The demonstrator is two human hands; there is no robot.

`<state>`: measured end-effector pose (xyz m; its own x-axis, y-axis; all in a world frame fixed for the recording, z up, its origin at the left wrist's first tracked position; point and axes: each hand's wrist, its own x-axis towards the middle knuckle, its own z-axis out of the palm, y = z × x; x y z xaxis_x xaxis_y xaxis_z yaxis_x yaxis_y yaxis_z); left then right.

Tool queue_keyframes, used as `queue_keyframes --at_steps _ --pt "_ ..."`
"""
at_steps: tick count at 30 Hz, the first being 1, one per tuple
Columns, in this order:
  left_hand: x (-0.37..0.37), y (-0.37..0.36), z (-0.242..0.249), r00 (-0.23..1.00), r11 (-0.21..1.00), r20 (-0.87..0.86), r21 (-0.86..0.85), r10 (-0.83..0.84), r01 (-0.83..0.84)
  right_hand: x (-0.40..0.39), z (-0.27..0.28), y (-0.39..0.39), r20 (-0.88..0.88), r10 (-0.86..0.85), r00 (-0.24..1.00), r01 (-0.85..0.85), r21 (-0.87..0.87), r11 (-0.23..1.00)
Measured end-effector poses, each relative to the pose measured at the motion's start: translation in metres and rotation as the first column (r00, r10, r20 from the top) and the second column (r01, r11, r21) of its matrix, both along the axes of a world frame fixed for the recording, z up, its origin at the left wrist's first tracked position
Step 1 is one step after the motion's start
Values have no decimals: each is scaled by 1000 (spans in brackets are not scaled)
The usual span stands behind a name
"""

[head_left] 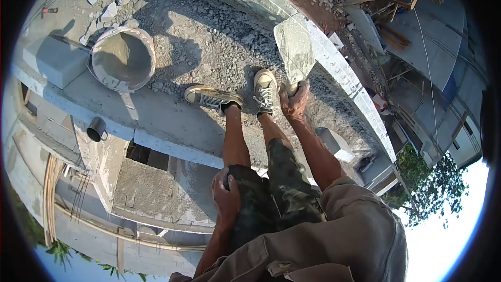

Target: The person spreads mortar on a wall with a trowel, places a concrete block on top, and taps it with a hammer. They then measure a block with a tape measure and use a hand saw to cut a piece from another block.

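My right hand (295, 102) is closed round the handle of a trowel (295, 47). Its broad blade is coated in grey mortar and lies over the inner edge of a curved row of pale blocks (349, 81). My left hand (226, 198) rests on my left knee, thumb and fingers apart, with no tool showing in it. Some of its fingertips are hard to make out. Between the hands are my two shoes (266, 89), standing on rubble and dried mortar.
A bucket (125, 60) with grey mortar inside stands left, beside a pale block (55, 60). A metal mug (96, 129) sits near the ledge. Another block (334, 143) lies right of my arm. Beyond the curved wall, the ground drops to timber and sheets (428, 36).
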<state>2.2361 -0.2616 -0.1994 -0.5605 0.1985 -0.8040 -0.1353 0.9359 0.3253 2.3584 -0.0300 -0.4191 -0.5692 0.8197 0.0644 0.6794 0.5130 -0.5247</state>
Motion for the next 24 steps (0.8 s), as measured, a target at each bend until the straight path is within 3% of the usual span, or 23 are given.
queue_keyframes --at_steps 1,2,3,4,5,6,7,9,12,14,15,16,17,18,21,22,23,24 --pt "5 0 -2 999 1000 38 -28 9 -8 -4 -21 -5 1 -78 997 77 117 990" --pt "9 -2 -4 997 998 76 -54 18 -14 -8 -43 -13 48 -191 980 193 -26 981" --pt "15 -5 -7 997 998 76 -64 4 1 -16 -65 -18 -5 -221 975 221 -43 974" --pt "21 -8 -10 997 998 80 -59 16 -12 -25 -84 -23 -8 -309 951 299 -235 925" --pt "27 -11 -13 996 998 86 -53 32 -27 -38 -98 -25 69 -304 950 311 -141 940" --pt "31 -11 -15 996 998 90 -61 26 -20 -47 -114 -30 142 -466 873 485 -353 800" --pt "34 -11 -16 996 998 86 -57 24 -19 -66 -103 -25 141 -574 807 541 -567 621" --pt "36 -14 -18 997 998 73 -59 25 -20 -71 -116 -56 130 -490 862 487 -482 728" --pt "47 -13 -22 999 998 19 -45 36 -35 -70 -78 -83 130 -416 900 424 -479 768" --pt "53 -14 -24 997 996 3 -49 77 -77 -63 -38 -89 173 -350 921 378 -614 693" --pt "50 -11 -21 991 989 -44 -69 126 -128 -44 -35 -106 125 -225 966 257 -513 819" --pt "46 -6 -19 994 994 -31 -47 102 -103 -51 1 -104 210 -218 953 302 -605 737" --pt "43 -6 -14 997 997 -16 -25 76 -77 -52 30 -102 239 -129 963 252 -612 750" --pt "41 -7 -12 991 992 -65 -41 120 -123 -38 26 -106 378 -4 926 241 -583 776" --pt "39 -10 -14 990 992 -65 -13 126 -127 -75 86 -72 321 129 938 114 -640 760" --pt "39 -12 -13 985 989 -85 12 147 -147 -87 95 -62 236 392 889 -251 -464 849" --pt "39 -13 -13 981 985 -99 41 169 -166 -102 106 -53 219 631 744 -588 -234 774" --pt "37 -13 -14 975 979 -100 58 198 -193 -140 121 -42 296 493 818 -257 -579 774"
